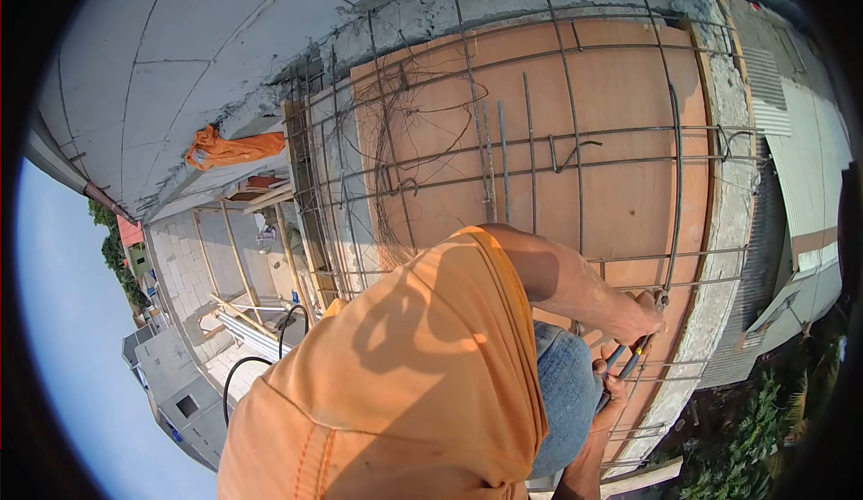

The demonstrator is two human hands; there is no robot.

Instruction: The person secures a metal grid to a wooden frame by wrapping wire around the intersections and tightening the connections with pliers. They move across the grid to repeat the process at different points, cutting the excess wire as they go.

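An arm reaches from the shoulder of the orange shirt (387,365) to my left hand (636,316), whose fingers are curled beside the metal tool head at a crossing of steel bars (675,203). What these fingers hold is hidden. Lower down, my right hand (613,387) is closed round the dark handles of a plier-like hand tool (639,354). The hands are close together. Beneath them lies an orange-brown panel (620,203), with the bar grid over it. A knee in blue jeans (564,401) is beside the right hand.
Tangled thin wire (387,154) hangs on the grid at the left. Several bars stick up near the middle. A rough concrete edge (719,266) borders the panel at right, with corrugated roofing (751,293) beyond. An orange cloth (235,149) and wooden props (238,253) are at left.
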